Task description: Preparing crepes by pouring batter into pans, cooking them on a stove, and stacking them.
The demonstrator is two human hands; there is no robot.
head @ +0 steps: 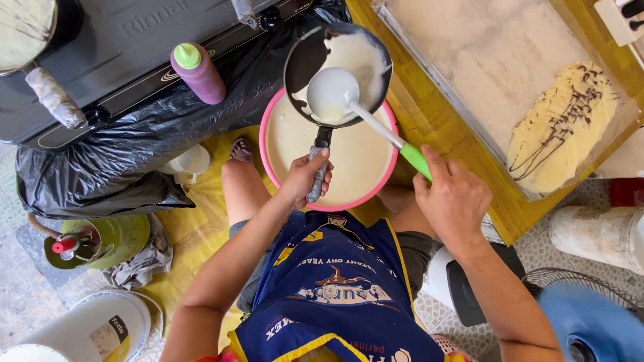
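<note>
batter (pixel 359 57) is already spread over part of the small black pan (pixel 337 70), held by its handle in the closed left hand (pixel 305 175) above the pink basin (pixel 329 151). the ladle (pixel 332 94), gripped shut by the right hand (pixel 453 198), is still loaded, so coating looks about half done.

Both hands reach forward with arms extended, the left hand (pixel 305 175) and right hand (pixel 451 198) each closed in a grip.

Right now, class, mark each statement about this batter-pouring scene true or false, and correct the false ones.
1. The left hand holds the small black pan by its handle. True.
2. The right hand holds a whisk. False: it holds a white ladle with a green handle.
3. The pan is over a pink-rimmed basin of batter. True.
4. The squeeze bottle is yellow. False: it is purple with a green cap.
</note>
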